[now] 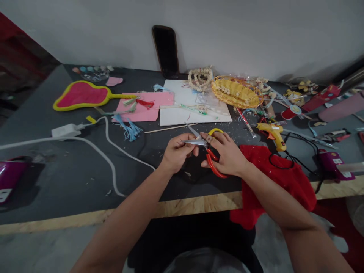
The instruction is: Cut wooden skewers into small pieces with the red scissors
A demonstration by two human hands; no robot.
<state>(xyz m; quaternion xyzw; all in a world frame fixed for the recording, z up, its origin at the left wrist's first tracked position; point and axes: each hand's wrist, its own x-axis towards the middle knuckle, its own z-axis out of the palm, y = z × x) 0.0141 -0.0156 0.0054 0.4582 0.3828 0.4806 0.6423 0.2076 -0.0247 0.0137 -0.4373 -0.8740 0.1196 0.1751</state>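
Observation:
My right hand (227, 153) grips a pair of scissors (199, 141) with red and yellow handles. Their blades are parted and point left toward my left hand (178, 151). The fingers of my left hand are pinched together close to the blades; whatever small thing they hold is too hidden to name. Both hands are above the dark table, near its front edge. Just beyond them lies a thin wooden stick (170, 128). A white board (167, 113) with scraps on it is farther back.
At the left are a pink-and-yellow fan-shaped piece (85, 96), blue tassels (129, 129) and white cables (110, 170). A phone (165, 51) leans on the wall. A wicker basket (236, 93), yellow glue gun (274, 134) and red cloth (273, 174) are toward the right.

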